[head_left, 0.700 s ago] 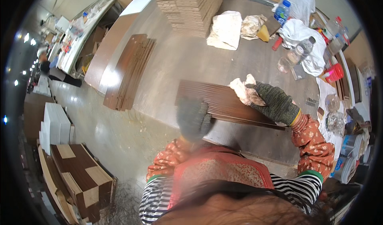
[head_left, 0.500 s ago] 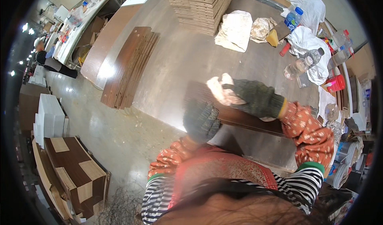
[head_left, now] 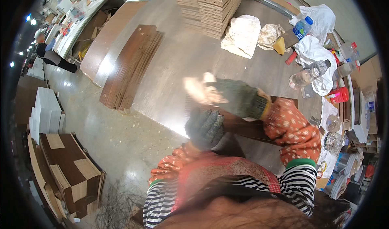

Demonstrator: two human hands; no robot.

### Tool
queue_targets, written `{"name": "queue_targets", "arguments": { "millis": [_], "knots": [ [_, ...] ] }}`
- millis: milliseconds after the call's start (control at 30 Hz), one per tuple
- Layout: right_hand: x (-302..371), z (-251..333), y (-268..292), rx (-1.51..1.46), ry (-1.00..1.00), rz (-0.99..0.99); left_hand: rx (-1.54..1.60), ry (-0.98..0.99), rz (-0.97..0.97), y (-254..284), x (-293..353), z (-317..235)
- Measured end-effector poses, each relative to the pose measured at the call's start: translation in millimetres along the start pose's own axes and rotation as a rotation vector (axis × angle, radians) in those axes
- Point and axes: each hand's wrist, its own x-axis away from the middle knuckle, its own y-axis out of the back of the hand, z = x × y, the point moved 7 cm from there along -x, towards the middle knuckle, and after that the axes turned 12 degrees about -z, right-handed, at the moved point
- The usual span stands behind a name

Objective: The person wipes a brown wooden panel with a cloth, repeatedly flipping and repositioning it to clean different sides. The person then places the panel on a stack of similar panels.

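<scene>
The board was long, flat and dark reddish-brown, with straight edges and a smooth-looking face; it lay on the tabletop close before the person, partly hidden by both arms. The gloved right hand was closed around a crumpled, pale cream cloth, blurred, over the board's left part. The gloved left hand curled at its near left end; whether it gripped the board could not be told.

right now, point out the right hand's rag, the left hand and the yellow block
Rag [head_left: 198,91], head view: its blurred middle.
Left hand [head_left: 204,128], head view: middle of the glove.
Yellow block [head_left: 279,46], head view: its face.
</scene>
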Motion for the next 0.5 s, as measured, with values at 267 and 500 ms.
{"name": "queue_targets", "arguments": {
  "millis": [267,500],
  "knots": [
    [152.4,-38.7,121.9,0.541,-0.454,-0.220,-0.071,0.108,0.363,10.7,-18.7,7.4],
    [193.8,-34.2,129.8,0.691,-0.396,-0.312,0.508,1.387,0.338,9.2,-8.5,93.3]
  ]
}}
